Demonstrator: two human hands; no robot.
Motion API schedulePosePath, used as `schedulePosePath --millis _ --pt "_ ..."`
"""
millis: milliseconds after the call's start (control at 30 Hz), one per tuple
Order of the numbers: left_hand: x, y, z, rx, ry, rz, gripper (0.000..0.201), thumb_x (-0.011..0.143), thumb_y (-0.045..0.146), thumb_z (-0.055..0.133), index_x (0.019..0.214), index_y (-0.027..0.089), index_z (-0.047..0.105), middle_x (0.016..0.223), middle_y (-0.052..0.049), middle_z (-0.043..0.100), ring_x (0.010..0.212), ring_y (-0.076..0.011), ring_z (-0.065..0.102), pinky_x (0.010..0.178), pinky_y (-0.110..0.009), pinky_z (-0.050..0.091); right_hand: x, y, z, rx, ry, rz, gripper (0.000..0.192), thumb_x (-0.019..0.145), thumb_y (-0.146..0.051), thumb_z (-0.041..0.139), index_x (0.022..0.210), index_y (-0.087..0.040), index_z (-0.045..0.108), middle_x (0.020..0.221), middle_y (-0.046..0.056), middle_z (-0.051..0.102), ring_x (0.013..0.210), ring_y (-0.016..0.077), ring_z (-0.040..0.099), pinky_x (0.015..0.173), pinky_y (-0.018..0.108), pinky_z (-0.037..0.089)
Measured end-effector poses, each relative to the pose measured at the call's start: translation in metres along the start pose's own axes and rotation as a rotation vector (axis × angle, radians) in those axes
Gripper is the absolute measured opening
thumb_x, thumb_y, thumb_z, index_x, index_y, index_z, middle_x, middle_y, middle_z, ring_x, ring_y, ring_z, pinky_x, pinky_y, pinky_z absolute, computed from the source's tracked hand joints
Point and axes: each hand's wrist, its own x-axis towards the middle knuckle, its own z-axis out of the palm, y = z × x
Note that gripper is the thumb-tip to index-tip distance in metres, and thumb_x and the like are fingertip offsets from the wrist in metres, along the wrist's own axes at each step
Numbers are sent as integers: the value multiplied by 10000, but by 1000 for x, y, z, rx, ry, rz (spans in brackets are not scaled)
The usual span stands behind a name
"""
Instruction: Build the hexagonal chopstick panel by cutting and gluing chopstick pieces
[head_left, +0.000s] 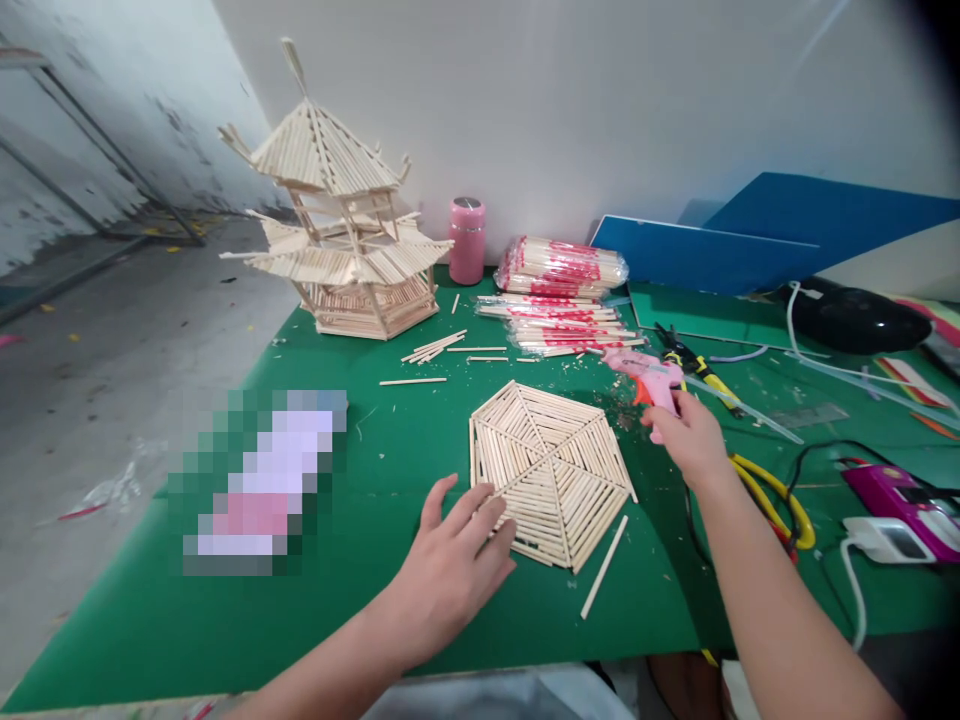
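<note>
A flat polygonal panel of thin wooden sticks lies on the green table. My left hand rests at its near left edge, fingers spread and overlapping the sticks; nothing shows in its grasp. To the panel's right, my right hand is wrapped round the handle of a pink hot glue gun with an orange trigger. Its nozzle points left, above the table past the panel's far right corner. One loose wooden stick lies beside the panel's near right side.
A tiered stick pagoda stands at the back left, near a pink flask. Wrapped stick bundles, loose sticks and pliers lie behind the panel. Cables and a purple device are at right; a blurred-out object is at left.
</note>
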Motion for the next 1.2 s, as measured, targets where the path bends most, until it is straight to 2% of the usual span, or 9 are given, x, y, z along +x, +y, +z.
schedulePosePath --millis 67,133,333,533,633,700,933,1100,1200 --pt "-7 -2 -6 -34 7 -52 134 837 264 465 875 192 572 919 -36 603 1004 -203 483 956 -453 217 -13 -5 -7 117 -33 1 260 629 -322 561 840 -175 523 620 -8 586 521 153 574 479 261 441" --pt "-13 -4 -9 -46 -1 -66 127 842 224 449 845 191 571 868 -29 594 955 -188 485 940 -437 236 -28 -9 -13 203 -69 -8 208 642 -310 563 796 -181 506 595 -25 564 510 127 554 478 238 439" --pt "-19 2 -2 31 -136 -74 115 814 125 448 823 183 548 893 -34 575 955 -199 452 884 -408 257 -66 -10 -19 425 -184 -40 185 705 -263 574 869 -196 521 570 -35 535 507 113 496 450 216 385" --pt "-19 1 0 122 77 -202 132 835 207 426 849 170 552 866 -60 586 911 -223 480 842 -427 277 -80 -6 -8 444 -175 -90 121 740 -261 558 836 -212 502 583 -36 526 526 122 494 498 233 408" --pt "-20 -6 -1 142 39 -275 161 809 256 458 894 157 552 910 -86 572 908 -244 479 823 -441 297 -81 -5 2 519 -172 -83 136 744 -267 553 854 -214 493 613 -34 533 536 125 503 512 238 419" --pt "-22 -10 -3 119 -10 -295 140 813 248 443 858 182 558 861 -63 565 881 -233 476 807 -430 308 -81 -3 9 555 -164 -72 167 738 -278 562 874 -211 491 626 -30 536 553 133 515 530 249 430" --pt "-29 -16 -7 -23 -114 -105 228 825 153 342 732 214 540 776 -17 527 803 -176 447 809 -385 282 -81 9 19 572 -159 -40 243 716 -283 599 917 -206 486 658 -24 553 559 128 517 534 247 445" --pt "-19 -5 -5 25 -133 -30 173 817 179 377 762 203 539 732 -20 517 737 -177 439 778 -383 290 -81 10 17 627 -160 -54 252 722 -275 592 946 -207 498 717 -1 581 549 120 523 486 235 433" --pt "-11 2 -4 16 -227 23 138 798 147 403 760 189 529 741 -35 517 708 -172 433 722 -347 323 -84 6 13 649 -193 -71 277 739 -269 582 994 -227 481 827 22 608 555 117 535 468 233 428"
